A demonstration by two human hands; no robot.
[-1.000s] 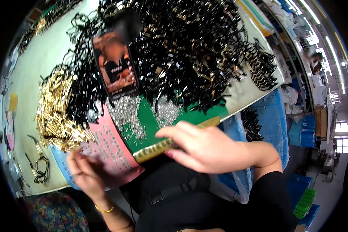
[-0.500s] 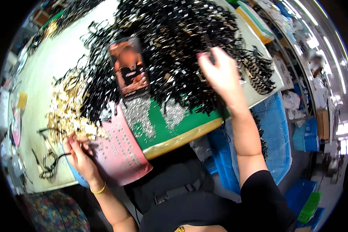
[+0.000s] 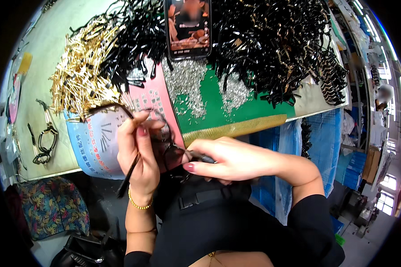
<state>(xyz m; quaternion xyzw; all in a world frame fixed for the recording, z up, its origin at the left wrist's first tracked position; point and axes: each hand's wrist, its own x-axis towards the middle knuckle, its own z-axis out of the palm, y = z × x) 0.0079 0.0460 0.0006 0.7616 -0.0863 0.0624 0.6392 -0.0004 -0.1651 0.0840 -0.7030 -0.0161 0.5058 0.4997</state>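
Observation:
Above my lap, my left hand (image 3: 140,153) is closed around a pair of glasses (image 3: 173,155); a thin round rim and a dark lens show beyond the fingers. A black temple arm (image 3: 128,175) slants down past the palm. Beside it, my right hand (image 3: 227,160) pinches a slender dark piece (image 3: 202,157) against the glasses; its kind is partly hidden by the fingers. Beyond the hands lie heaps of gold temple arms (image 3: 82,73) and black temple arms (image 3: 272,44). Tiny silver pieces (image 3: 187,84) are spread on the green mat (image 3: 209,95).
A lit phone (image 3: 189,29) stands against the black heap. A pink and blue printed sheet (image 3: 91,144) hangs over the table's near edge, beside a yellowish edge strip (image 3: 240,127). Loose glasses parts (image 3: 44,138) lie far left. A blue crate (image 3: 323,142) stands at right.
My right hand has left the black heap and come down to meet my left hand. My left hand has moved right, with glasses now raised in it. The view has shifted.

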